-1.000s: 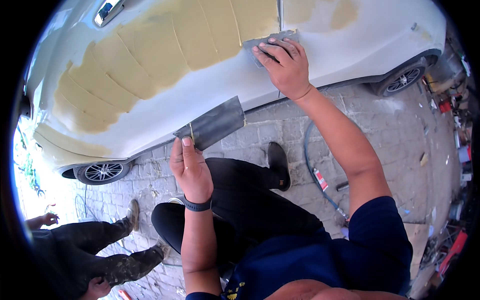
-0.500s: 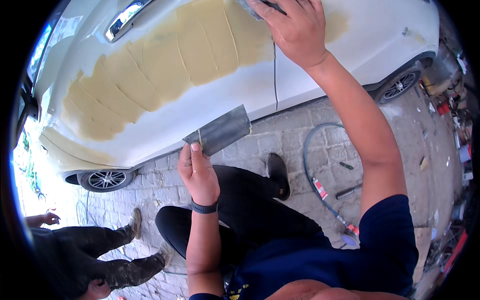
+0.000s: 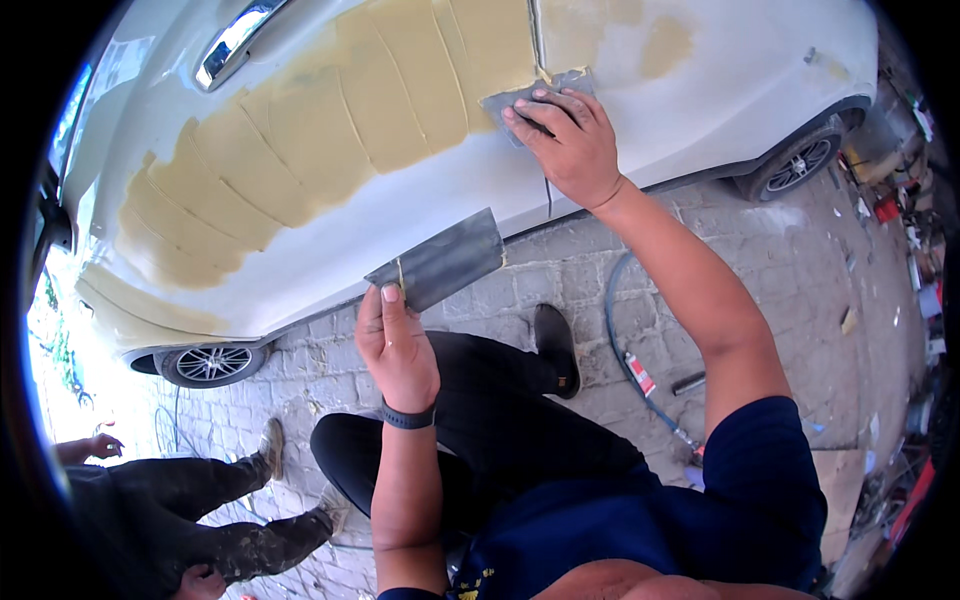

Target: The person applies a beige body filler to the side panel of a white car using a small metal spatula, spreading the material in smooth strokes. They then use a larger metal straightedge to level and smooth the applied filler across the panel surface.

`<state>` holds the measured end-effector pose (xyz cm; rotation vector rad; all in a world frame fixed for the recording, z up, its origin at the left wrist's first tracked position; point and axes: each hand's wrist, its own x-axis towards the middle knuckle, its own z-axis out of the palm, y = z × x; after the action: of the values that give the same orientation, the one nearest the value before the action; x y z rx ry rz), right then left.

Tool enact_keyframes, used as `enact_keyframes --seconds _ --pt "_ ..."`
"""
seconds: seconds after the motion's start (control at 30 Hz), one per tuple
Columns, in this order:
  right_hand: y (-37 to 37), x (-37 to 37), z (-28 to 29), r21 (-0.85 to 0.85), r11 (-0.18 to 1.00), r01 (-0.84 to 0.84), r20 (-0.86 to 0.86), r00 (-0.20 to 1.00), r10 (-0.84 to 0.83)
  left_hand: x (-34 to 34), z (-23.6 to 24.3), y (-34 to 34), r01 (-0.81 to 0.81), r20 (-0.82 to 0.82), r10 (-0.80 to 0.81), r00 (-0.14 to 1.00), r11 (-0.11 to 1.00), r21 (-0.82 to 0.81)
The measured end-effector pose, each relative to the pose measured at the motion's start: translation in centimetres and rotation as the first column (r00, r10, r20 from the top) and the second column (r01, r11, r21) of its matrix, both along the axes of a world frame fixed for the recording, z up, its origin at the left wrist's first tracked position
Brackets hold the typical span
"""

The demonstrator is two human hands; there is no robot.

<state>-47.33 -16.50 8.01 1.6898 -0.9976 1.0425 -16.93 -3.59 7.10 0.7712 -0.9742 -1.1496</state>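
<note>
My left hand (image 3: 392,345) pinches a dark grey rectangular plate (image 3: 450,255), held out in front of the white car (image 3: 330,240) and streaked with yellow paste near my thumb. My right hand (image 3: 560,145) grips a smaller grey flat spreader (image 3: 500,105) against the car's side at the vertical door gap, its fingers spread over the blade and a bead of paste along its upper edge. A broad patch of yellow filler (image 3: 310,140), marked with thin ridged strokes, covers much of the door to the left. A chrome door handle (image 3: 230,45) sits above that patch.
A co-worker's dark trouser legs (image 3: 200,490) and shoes are at the lower left. A hose (image 3: 615,310) and a red-white tube (image 3: 640,372) lie on the paving (image 3: 660,250) beside my foot (image 3: 555,350). Car wheels (image 3: 208,362) stand at both ends; clutter (image 3: 885,210) lines the right edge.
My right hand and its spreader rose to the top of the filler half a second ago and have since come down the door gap to the patch's lower part. My left hand is nearly unchanged.
</note>
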Motion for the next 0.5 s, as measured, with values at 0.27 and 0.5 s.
enact_keyframes --seconds 0.27,0.5 --pt "1.5 0.0 8.5 -0.104 0.994 -0.046 -0.046 0.998 0.041 0.2 0.0 0.6 -0.028 -0.014 0.028 1.0 1.0 -0.015" --pt "0.5 2.8 16.6 -0.146 0.983 -0.115 -0.098 0.99 0.101 0.3 0.2 1.1 -0.051 -0.012 0.051 0.999 0.999 -0.009"
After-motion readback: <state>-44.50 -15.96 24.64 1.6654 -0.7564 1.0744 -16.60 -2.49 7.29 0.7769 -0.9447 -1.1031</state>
